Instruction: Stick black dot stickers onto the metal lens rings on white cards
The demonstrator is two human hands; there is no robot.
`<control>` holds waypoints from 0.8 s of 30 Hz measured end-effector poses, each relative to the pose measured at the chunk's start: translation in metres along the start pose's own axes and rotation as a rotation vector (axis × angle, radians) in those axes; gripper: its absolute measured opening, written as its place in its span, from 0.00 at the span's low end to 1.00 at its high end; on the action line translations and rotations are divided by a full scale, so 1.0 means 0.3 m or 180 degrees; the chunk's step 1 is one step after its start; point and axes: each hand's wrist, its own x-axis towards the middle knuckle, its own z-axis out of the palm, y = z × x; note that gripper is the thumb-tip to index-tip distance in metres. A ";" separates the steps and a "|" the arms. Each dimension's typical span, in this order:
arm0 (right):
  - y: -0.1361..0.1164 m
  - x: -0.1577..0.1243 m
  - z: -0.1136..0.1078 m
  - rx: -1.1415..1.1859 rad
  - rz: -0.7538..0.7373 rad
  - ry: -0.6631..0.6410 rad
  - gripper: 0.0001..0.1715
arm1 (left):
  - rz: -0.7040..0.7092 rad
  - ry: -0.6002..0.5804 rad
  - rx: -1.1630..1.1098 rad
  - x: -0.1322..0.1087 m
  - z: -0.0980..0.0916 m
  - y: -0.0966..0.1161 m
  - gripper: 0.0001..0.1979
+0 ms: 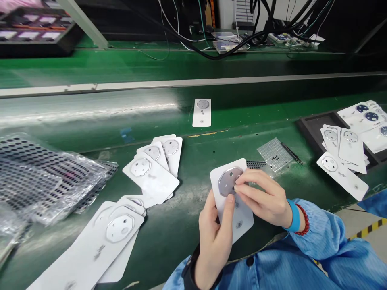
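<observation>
My left hand [216,241] grips a white phone back cover [242,221], with the thumb lying across its face. The cover is tilted and has a grey octagonal camera plate [226,183] with small holes near its top. My right hand [266,197] is closed in a pinch over the right side of that plate. A tiny dark spot shows at its fingertips, too small to name. Behind the cover lie a strip of black dots [255,164], a clear sheet with small black pieces [275,155] and dark tweezers [292,153].
More white covers lie in a fanned group [157,179] and a front-left stack [99,249]. A single cover [202,117] lies farther back. Plastic-wrapped perforated sheets [54,181] are at left. On the right, a black tray [314,125] bears more covers. Cables [217,56] hang behind.
</observation>
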 end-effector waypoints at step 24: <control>-0.038 -0.046 -0.019 -0.0023 0.0492 0.0198 0.29 | -0.0326 0.0618 0.0068 -0.002 0.014 0.041 0.07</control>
